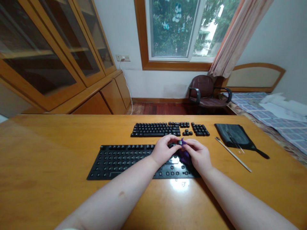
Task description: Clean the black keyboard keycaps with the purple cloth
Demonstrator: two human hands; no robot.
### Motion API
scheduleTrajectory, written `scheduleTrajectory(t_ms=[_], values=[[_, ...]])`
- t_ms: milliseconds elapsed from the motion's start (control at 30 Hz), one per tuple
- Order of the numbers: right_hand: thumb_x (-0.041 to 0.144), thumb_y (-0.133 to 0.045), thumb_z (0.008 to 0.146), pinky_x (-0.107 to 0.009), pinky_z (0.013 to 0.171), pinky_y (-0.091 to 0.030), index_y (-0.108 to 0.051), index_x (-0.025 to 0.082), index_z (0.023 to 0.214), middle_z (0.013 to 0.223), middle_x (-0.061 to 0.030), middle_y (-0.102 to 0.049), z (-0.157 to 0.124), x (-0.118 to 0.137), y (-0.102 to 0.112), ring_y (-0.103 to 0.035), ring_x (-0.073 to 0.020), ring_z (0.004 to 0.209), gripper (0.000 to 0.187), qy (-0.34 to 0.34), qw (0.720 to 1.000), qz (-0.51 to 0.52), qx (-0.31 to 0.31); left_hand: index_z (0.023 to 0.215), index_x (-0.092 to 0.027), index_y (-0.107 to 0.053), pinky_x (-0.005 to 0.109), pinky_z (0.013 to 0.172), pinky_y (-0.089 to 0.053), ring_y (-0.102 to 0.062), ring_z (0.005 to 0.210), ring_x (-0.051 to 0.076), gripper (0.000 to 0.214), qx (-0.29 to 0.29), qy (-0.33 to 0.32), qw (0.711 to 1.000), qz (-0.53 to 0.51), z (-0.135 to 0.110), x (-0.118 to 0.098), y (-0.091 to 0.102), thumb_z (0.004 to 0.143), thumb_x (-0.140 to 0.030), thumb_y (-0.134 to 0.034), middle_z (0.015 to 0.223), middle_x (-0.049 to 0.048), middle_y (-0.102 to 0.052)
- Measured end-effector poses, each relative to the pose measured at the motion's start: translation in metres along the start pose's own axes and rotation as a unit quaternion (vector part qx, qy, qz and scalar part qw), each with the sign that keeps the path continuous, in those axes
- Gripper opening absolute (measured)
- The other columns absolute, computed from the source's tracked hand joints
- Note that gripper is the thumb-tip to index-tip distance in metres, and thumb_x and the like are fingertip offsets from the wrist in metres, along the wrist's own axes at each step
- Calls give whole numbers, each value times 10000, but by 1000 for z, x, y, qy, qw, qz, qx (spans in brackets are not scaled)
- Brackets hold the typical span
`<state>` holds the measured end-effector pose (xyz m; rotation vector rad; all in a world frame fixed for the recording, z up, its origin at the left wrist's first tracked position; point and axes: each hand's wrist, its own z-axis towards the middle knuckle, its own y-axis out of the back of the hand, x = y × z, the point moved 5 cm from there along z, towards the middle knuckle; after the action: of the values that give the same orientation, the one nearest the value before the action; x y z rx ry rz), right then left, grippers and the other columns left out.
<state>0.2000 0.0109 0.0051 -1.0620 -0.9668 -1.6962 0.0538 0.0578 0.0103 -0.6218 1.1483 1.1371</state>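
Just right of the middle of the frame there is a small dark key cap [179, 142]. The left hand [164, 150] pinches it with its fingertips. Right beside the cap is a purple cloth [184, 155], and it touches the cap. The right hand [199, 155] is closed on the cloth, so the cloth is bunched up in it. The two hands are close together, and their fingertips meet at the cap.

Both hands are over the right half of a black keyboard [120, 161]. Its keys have been taken off, so only rows of little holes show. The keyboard lies flat on a wooden table [48, 159] in the middle of the frame.

Just above the keyboard, rows of loose key caps [155, 129] lie on the table, set out like a keyboard. To the right of them is a black pouch [233, 135]. A thin pale stick [232, 154] lies at a slant just below the pouch.

Behind the table, at the top middle, is a window [177, 28] with green trees outside. A dark red chair [203, 92] stands under it. A wooden cabinet [48, 54] with glass doors fills the upper left. A bed [275, 115] with a checked sheet is at the right edge.
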Motion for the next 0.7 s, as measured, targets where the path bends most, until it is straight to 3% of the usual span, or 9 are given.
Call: scheduleTrajectory(t_ms=[167,300,400,500,700], values=[[294,-646,758,-375,830,-501,-721,219,832,890,-55,-695,1,4,4,-635,-204,850,130,-13,999,12,-29,1010,-165,-636,327,844,-524,-638,897,173,252,11,-9,1000,17,-1,-2,0,760,-197,-642,971,70,-667],[273,-651,751,-371,864,-485,-732,234,832,911,-47,-688,3,3,3,-620,-201,899,121,-8,999,29,-23,1070,-197,-646,345,889,-500,-614,960,178,261,42,-59,995,64,-1,-11,1,822,-187,-564,1037,75,-661],[280,-661,744,-341,771,-523,-737,236,831,918,-54,-662,3,0,0,-615,-192,857,124,-13,999,43,-5,1079,-214,-653,338,914,-480,-600,968,167,269,39,-88,991,90,1,-14,2,844,-175,-528,1009,66,-658],[289,-664,744,-317,698,-535,-737,239,856,918,-57,-641,2,-2,-3,-607,-185,824,143,-27,999,43,10,1090,-208,-643,325,888,-499,-617,944,160,280,22,-54,996,64,2,-8,2,840,-164,-524,1011,65,-662],[279,-654,761,-317,761,-520,-727,267,918,944,-41,-627,2,-4,-3,-596,-176,865,174,-21,999,37,25,941,-141,-659,335,848,-531,-660,877,172,190,26,35,997,-64,1,8,-4,755,-148,-620,942,76,-701]])
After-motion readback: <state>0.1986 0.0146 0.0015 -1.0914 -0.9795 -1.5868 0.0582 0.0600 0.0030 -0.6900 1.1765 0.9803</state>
